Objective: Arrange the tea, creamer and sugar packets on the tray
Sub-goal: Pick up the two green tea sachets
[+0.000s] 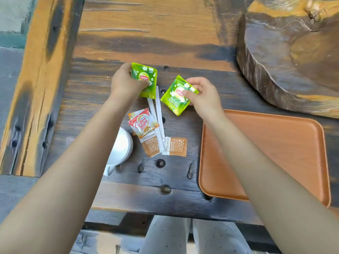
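My left hand (pixel 126 83) pinches one green Lipton tea packet (pixel 146 77) by its left edge, just above the table. My right hand (pixel 201 96) grips a second green tea packet (pixel 174 99), tilted, to the left of the tray. Below them on the dark wood lie two red-and-white Coffee-mate creamer packets (pixel 144 123), two brown-and-white sugar packets (pixel 176 146) and two thin white stick sachets (pixel 158 110). The orange tray (pixel 275 143) sits at the right with nothing on it.
A white cup (pixel 121 145) stands left of the creamer packets, partly behind my left forearm. A large carved wooden slab (pixel 293 52) rises at the back right, close to the tray's far edge. The table's front edge runs just above my knees.
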The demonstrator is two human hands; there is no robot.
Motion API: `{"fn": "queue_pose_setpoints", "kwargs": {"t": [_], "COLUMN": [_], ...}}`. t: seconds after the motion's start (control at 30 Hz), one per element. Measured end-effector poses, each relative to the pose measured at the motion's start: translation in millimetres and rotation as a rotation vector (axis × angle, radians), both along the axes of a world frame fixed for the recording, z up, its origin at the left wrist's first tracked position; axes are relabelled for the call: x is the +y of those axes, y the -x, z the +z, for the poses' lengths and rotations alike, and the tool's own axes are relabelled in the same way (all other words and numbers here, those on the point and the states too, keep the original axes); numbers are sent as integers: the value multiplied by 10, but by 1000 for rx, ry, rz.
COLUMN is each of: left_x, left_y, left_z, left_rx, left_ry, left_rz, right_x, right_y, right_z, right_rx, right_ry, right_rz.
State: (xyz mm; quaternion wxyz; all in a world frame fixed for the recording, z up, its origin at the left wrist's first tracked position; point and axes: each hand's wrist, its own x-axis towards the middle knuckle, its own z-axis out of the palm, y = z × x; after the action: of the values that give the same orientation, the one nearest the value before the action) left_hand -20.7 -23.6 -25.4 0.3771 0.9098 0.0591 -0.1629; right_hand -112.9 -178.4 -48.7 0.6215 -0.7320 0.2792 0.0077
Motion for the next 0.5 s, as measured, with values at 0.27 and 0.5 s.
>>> {"fn": "queue_pose_setpoints", "kwargs": {"t": [0.27,0.5], "left_x": [-860,-1326], "left_y": [770,1490], "left_z": [155,-292], "left_rx": [231,138], "left_ry": [525,207], "left_rz": [-52,-247], "right_x": [-1093,-1330], "right_y": [725,1308], "right_z": [533,219], "right_rx": [26,143], "right_ry": [-5,-2], "right_rz": [-27,-50]}}
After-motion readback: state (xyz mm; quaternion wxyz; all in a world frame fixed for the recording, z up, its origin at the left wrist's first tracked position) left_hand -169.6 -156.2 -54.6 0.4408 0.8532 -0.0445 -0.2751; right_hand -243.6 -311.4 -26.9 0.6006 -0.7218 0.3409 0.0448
